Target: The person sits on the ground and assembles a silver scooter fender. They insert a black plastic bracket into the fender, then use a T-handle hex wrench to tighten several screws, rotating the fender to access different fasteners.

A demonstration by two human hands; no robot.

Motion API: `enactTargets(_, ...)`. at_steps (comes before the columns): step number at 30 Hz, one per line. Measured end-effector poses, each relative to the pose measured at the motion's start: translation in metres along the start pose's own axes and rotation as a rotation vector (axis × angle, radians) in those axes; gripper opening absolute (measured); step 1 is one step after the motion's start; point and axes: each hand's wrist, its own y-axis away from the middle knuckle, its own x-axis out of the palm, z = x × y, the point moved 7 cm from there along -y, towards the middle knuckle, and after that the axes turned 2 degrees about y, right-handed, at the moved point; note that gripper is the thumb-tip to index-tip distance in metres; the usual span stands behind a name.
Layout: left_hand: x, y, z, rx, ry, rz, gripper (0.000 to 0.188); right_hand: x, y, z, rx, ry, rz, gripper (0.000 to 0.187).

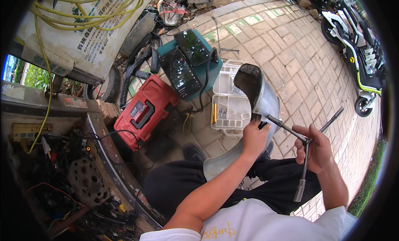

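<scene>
1. Under your feet and out to the right spreads the brick pavement (299,70), serving as floor and workspace for the loose gear.
2. Far off to the right stand parked scooters (346,40), well apart from your knees.
3. Between your legs is the grey curved panel (266,99), its upper end raised in front of you; its lower part seems to run down between your knees, probably so your legs can help steady it.
4. Left of it, the red toolbox (158,112) lies on the ground with its black handle facing up, presumably for an easy lift.
5. Beyond that, a teal box (213,70) bears two dark phones, perhaps to hold their screens up toward you.
6. Just behind the panel, the clear divided case (241,116) is open, which leaves its small parts easy to reach.
7. Your three-armed socket wrench (291,130) has one tip against or close to the panel; whether it sits on a fastener, you cannot tell.
8. Of your hands, the right hand (315,148) curls round the wrench's hub, well placed for leverage, while the left hand (254,140) pinches the panel near the wrench tip, likely bracing it.
9. Near the toolbox lie yellow-handled pliers (187,123), touched by neither hand.
</scene>
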Motion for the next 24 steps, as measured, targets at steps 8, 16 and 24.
enactTargets(8,0.004,-0.003,0.004,-0.224,0.346,0.073,0.007,0.015,-0.031,-0.016,-0.712,-0.218,0.403,0.06)
enactTargets(16,0.008,-0.001,0.002,-0.289,0.5,0.085,0.012,0.007,-0.012,-0.001,-1.493,1.015,-0.365,0.057)
enactTargets(24,0.003,-0.007,0.008,-0.261,0.408,0.034,0.014,0.048,0.027,0.0,-1.749,1.684,-0.598,0.059)
